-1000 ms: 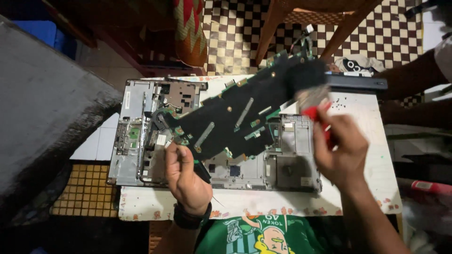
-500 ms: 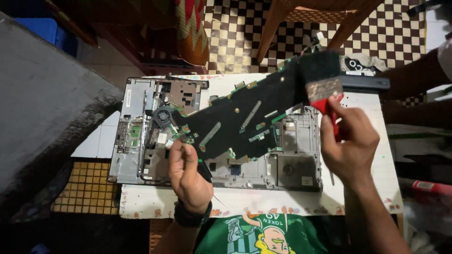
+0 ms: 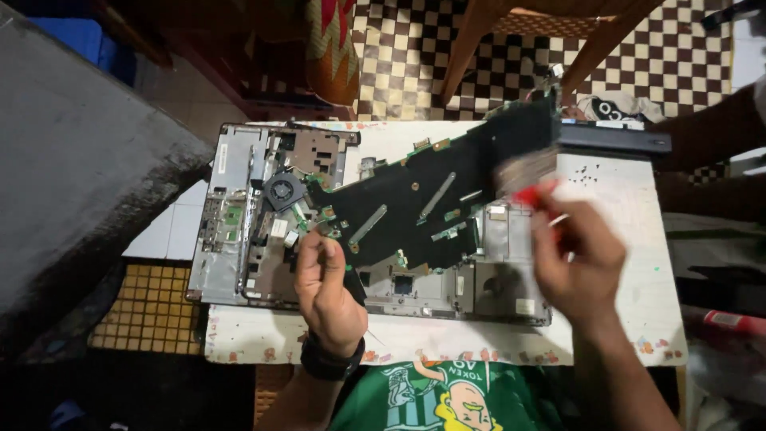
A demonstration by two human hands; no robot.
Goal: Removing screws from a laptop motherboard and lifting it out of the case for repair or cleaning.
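Observation:
A black laptop motherboard [image 3: 431, 199] is tilted up above an opened grey laptop chassis [image 3: 239, 207] on a white table [image 3: 622, 239]. My left hand [image 3: 329, 287] pinches the board's lower left edge and holds it up. In my right hand [image 3: 576, 259] is a red-handled paintbrush [image 3: 527, 172]; its bristles are blurred and lie against the board's right part. A small round fan [image 3: 282, 190] sits in the chassis just left of the board.
A black flat device [image 3: 614, 137] lies at the table's far right edge, with a white and black object [image 3: 610, 108] behind it. Wooden furniture legs [image 3: 471, 40] stand on checkered floor beyond. A grey slab [image 3: 72, 175] fills the left. Another person's arm [image 3: 710, 128] reaches in at right.
My right hand with the brush has swept down and left across the board's right end, now blurred. The board has tilted slightly; my left hand keeps its hold.

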